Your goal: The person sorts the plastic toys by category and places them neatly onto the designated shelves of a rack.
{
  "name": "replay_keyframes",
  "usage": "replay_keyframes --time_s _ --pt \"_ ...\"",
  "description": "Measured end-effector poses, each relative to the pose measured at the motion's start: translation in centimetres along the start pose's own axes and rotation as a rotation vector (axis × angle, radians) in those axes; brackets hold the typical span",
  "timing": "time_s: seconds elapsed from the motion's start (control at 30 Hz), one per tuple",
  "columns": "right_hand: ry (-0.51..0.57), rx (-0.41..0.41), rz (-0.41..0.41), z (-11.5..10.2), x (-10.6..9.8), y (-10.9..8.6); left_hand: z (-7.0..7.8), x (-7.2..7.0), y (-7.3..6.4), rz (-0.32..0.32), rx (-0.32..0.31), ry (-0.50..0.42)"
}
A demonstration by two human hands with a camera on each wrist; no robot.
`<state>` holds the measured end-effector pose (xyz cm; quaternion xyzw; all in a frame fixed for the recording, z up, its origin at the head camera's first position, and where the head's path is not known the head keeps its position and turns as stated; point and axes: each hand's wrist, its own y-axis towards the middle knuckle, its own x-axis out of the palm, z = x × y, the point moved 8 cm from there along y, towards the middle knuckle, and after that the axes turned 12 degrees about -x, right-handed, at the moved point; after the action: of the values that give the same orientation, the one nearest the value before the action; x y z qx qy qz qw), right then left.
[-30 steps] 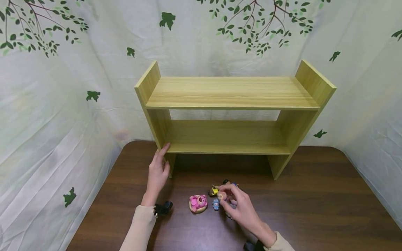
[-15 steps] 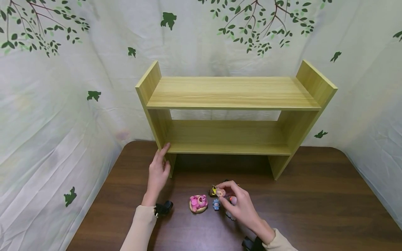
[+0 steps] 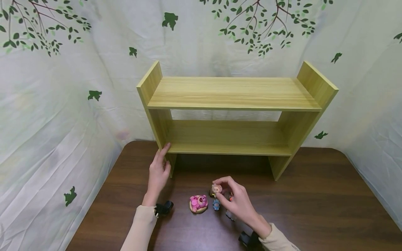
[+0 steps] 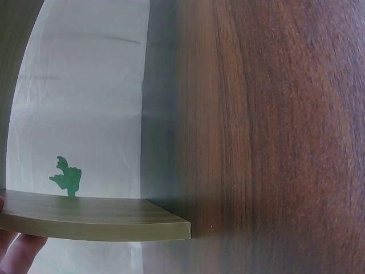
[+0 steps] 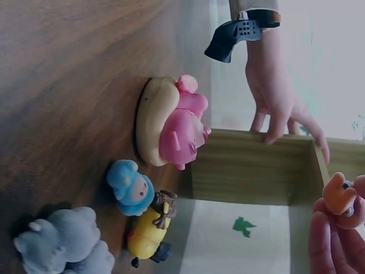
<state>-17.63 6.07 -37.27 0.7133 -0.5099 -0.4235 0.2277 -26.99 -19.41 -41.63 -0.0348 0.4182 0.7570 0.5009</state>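
My right hand (image 3: 237, 200) pinches a small figurine (image 3: 216, 188) with a pinkish head between thumb and fingers; its peach-orange side (image 5: 339, 196) shows in the right wrist view. Below it on the table are a blue figurine (image 3: 216, 204), a yellow one with a brown part (image 5: 149, 228) and a grey one (image 5: 71, 242), partly hidden from the head camera. To their left lies a pink bear figurine (image 3: 198, 203) on a cream base. My left hand (image 3: 158, 173) grips the left side panel of a two-tier wooden shelf (image 3: 235, 92), with fingers (image 4: 23, 251) on both faces of the panel.
The shelf stands at the back of the dark brown wooden table (image 3: 333, 205). Behind and beside it hangs a pale cloth (image 3: 110, 69) printed with leaves. Both wrists wear black cameras.
My right hand has moved slightly up and left with the pink-headed figurine, which now overlaps the yellow figurine in the head view. My left hand has stayed on the shelf panel.
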Motion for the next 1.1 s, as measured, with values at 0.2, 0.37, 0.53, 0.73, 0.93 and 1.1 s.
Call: replay_keyframes --time_s 0.2,0.37,0.53,0.73,0.93,1.1 --pt "0.03 0.023 0.0 0.4 0.3 0.5 0.0 0.0 0.0 0.003 -0.003 0.001" --pt "0.038 0.013 0.005 0.6 0.4 1.5 0.0 0.0 -0.1 0.012 0.006 -0.002" --pt "0.04 -0.03 0.0 0.5 0.6 2.7 0.0 -0.1 -0.1 0.027 0.018 -0.005" --pt "0.037 -0.072 0.009 0.3 1.0 4.1 0.1 -0.1 0.0 0.035 0.025 -0.008" --pt "0.023 -0.098 0.018 0.3 1.3 5.3 0.2 -0.1 -0.1 0.037 0.021 -0.012" --pt "0.024 -0.095 0.028 1.2 1.9 5.9 0.1 0.0 -0.2 0.038 0.019 0.004"
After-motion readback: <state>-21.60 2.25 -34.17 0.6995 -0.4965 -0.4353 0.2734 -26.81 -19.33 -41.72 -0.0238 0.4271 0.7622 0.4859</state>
